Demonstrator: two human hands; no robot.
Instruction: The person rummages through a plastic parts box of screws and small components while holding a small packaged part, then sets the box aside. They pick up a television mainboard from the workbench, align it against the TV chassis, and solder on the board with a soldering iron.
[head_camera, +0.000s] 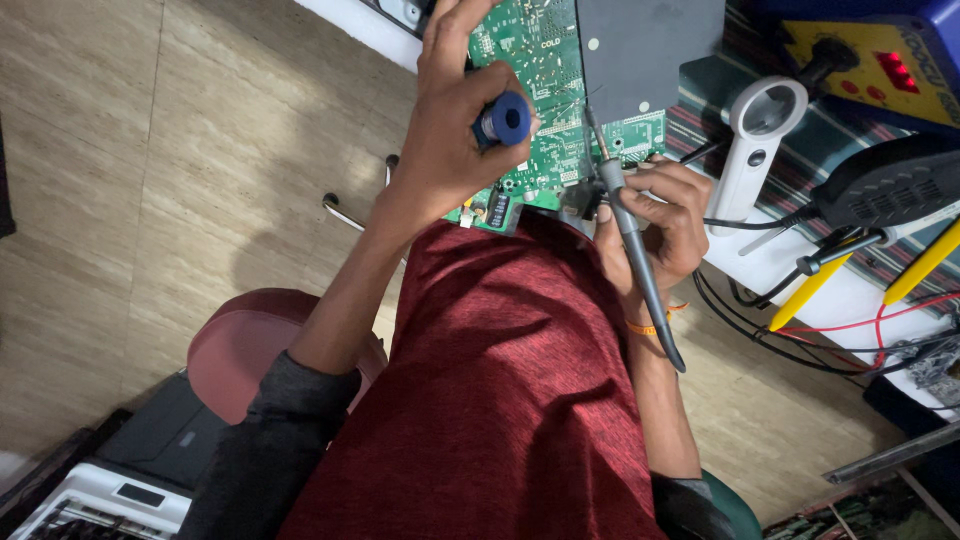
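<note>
A green circuit board (535, 80) with a dark grey cover plate (645, 45) lies at the edge of the bench, above my red shirt. My left hand (455, 120) is closed around a blue spool of solder wire (503, 119), held over the board's left side. My right hand (660, 215) grips a grey soldering iron (640, 270) like a pen. Its tip (593, 125) points up at the board next to the cover plate, and its cord end trails down past my wrist.
A white handheld magnifier (755, 140) lies right of the board. A blue-and-yellow station (880, 60), a black unit (885, 185), yellow-handled probes (810, 290) and red and black cables (850, 335) crowd the bench's right. A pink stool (240, 340) and tiled floor sit left.
</note>
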